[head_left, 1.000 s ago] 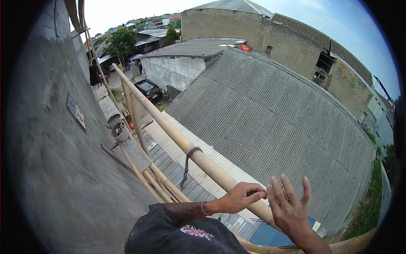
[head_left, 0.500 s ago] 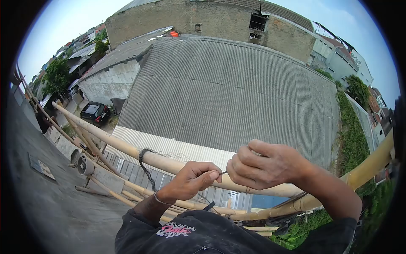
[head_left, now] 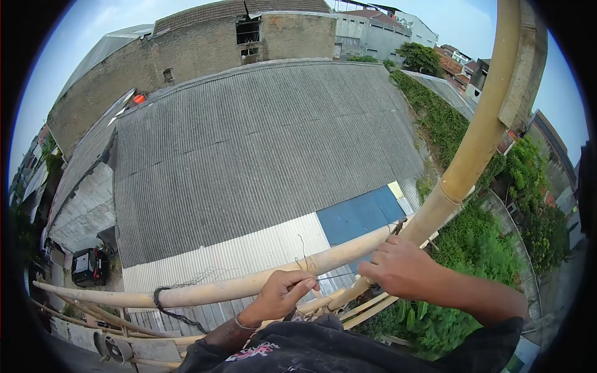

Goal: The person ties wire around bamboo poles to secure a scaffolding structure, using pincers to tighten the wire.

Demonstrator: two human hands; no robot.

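A thin dark wire [head_left: 337,276] runs nearly straight between my two hands, just below a horizontal bamboo pole [head_left: 249,283]. My left hand [head_left: 281,297] pinches one end between thumb and fingers. The fingers of my right hand [head_left: 401,268] are closed on the other end, close to where the horizontal pole meets a thick upright bamboo pole [head_left: 463,171]. Just above my right hand a dark, rusty-looking piece [head_left: 397,226] shows at this joint; I cannot make out what it is. A loose wire end [head_left: 303,248] sticks up above my left hand.
Dark cord [head_left: 163,303] is wrapped around the horizontal pole at left. A wooden board [head_left: 525,78] lies against the upright pole. Below are a grey corrugated roof [head_left: 261,155], a blue panel [head_left: 357,214], a parked car [head_left: 89,268] and green plants [head_left: 457,264].
My view has swung to the right, bringing the upright pole into the middle right. My hands have moved apart, and a longer stretch of wire shows between them.
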